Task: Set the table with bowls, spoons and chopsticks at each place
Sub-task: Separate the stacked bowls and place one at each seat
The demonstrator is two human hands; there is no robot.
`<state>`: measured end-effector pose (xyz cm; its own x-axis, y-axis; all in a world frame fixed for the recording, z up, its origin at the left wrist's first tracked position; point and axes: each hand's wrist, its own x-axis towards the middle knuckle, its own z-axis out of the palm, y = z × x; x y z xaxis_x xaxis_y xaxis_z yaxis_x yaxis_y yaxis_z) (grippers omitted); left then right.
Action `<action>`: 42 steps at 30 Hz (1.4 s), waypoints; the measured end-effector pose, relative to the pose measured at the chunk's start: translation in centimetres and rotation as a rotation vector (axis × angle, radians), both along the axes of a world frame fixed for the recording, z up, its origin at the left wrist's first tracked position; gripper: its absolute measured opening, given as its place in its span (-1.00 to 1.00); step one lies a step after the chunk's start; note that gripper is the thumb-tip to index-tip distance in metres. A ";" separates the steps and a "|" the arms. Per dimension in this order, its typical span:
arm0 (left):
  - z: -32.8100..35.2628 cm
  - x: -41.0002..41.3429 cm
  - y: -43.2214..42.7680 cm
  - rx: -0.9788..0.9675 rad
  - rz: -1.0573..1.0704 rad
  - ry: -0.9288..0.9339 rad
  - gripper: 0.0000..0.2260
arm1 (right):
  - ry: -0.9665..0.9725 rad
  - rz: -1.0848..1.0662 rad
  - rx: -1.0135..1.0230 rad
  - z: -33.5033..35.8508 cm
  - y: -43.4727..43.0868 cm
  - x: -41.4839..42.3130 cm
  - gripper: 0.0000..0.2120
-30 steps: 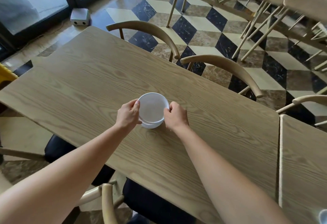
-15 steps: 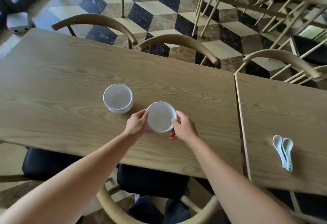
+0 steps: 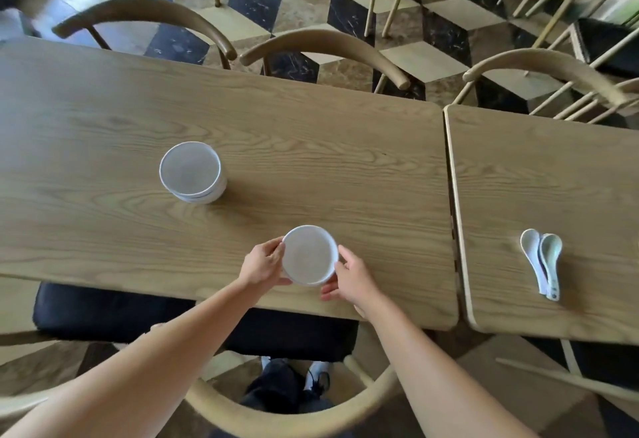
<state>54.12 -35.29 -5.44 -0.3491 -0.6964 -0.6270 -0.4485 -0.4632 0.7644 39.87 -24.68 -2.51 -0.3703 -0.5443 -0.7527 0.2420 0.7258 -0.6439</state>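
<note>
Now both hands are at the near edge of the long wooden desk [image 3: 311, 147], one on each side of a white bowl [image 3: 310, 255]. The left hand [image 3: 261, 263] has its fingers [image 3: 276, 247] curled against the bowl's left rim, holding it. The right hand [image 3: 351, 276] is at the right rim, fingers loosely spread, thumb tip touching the rim; whether it grips is hard to say. The bowl looks set on the desk, right in front of the near chair [image 3: 290, 417]. Further back and to the left sits a stack of bowls [image 3: 192, 172], well apart from the hands. Over on the second desk [image 3: 539, 168] to the right, white spoons [image 3: 543, 261] lie nested together, untouched.
</note>
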 end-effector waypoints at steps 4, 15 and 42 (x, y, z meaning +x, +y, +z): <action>-0.6 0.6 0.4 0.002 0.022 -0.016 -0.75 | -0.047 -0.014 -0.005 -0.4 0.1 0.4 -0.51; -1.4 1.7 0.2 0.031 0.068 0.002 -0.76 | -0.095 -0.064 -0.016 -1.5 -0.3 0.9 -0.51; 9.1 5.9 -4.1 -0.716 -0.305 -0.676 -0.77 | 0.924 0.563 -0.110 7.4 -5.6 0.1 -0.80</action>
<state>59.98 -39.42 3.63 -0.3025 -0.9248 -0.2310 -0.9094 0.2075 0.3604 39.95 -30.24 4.88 -0.4447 -0.8607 -0.2478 -0.7188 0.5080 -0.4745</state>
